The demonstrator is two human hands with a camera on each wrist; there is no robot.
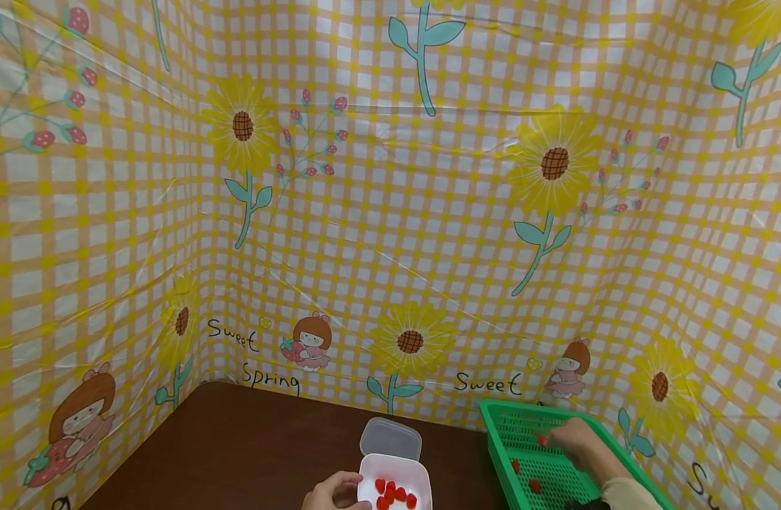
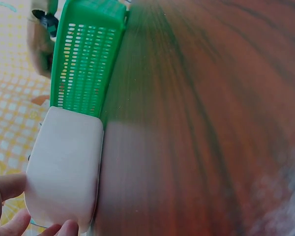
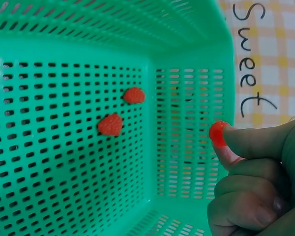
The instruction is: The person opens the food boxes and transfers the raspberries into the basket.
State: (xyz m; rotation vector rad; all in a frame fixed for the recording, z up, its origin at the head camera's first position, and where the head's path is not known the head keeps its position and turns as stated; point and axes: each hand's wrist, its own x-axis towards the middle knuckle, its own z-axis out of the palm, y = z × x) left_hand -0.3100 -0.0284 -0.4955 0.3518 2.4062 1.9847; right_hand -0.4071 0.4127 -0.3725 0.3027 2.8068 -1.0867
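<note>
My right hand [image 1: 575, 438] is over the green basket [image 1: 497, 453], pinching a red raspberry [image 3: 218, 133] between thumb and index finger, the other fingers curled. Two more raspberries [image 3: 110, 125] lie on the basket's slotted floor in the right wrist view. At the bottom of the head view, my left hand [image 1: 332, 493] holds the left side of a small white container [image 1: 395, 464], fingers and thumb at its edge. Several raspberries [image 1: 390, 494] sit inside that container. The left wrist view shows the container's plain outer wall [image 2: 64, 162], with fingertips against it.
A translucent grey lid [image 1: 390, 439] lies just behind the white container. The dark brown wooden table [image 1: 256, 453] stretches out to the left. Checked cloth with sunflowers [image 1: 390, 234] hangs around the back and sides, close behind the basket.
</note>
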